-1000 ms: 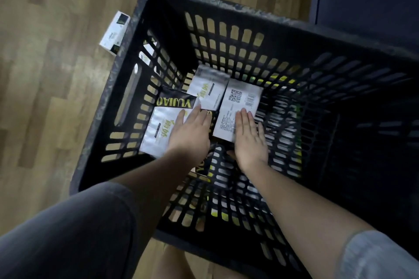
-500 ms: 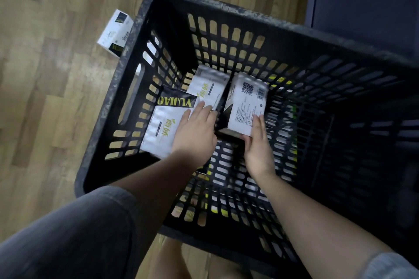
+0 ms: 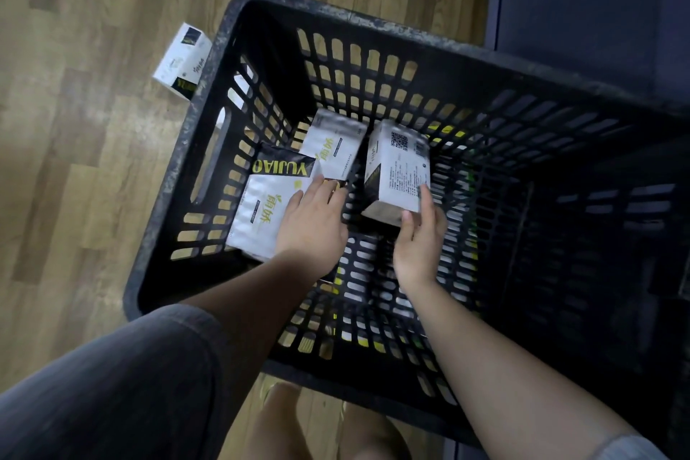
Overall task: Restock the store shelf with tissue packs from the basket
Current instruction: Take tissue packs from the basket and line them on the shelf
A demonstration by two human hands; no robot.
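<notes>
Head view looked into the black basket (image 3: 239,60), where the right hand (image 3: 420,239) gripped a tissue pack (image 3: 399,175), tilted up, long axis running away, QR-code face upward. The left hand (image 3: 313,224) lay flat, fingers relaxed, on a pack reading "YUJIAO" (image 3: 267,205).

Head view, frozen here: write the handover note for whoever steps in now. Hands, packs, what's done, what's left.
Right hand grips the QR-code pack, tilted up off the basket floor.
Left hand rests on the YUJIAO pack, which lies flat.
A third pack lies behind, near the far wall.
A fourth pack lies on the floor outside the basket's left side.
Done: one pack gripped and partly lifted.
Left: carry all packs to the shelf, which is not in view; nothing visibly shelved yet.
</notes>
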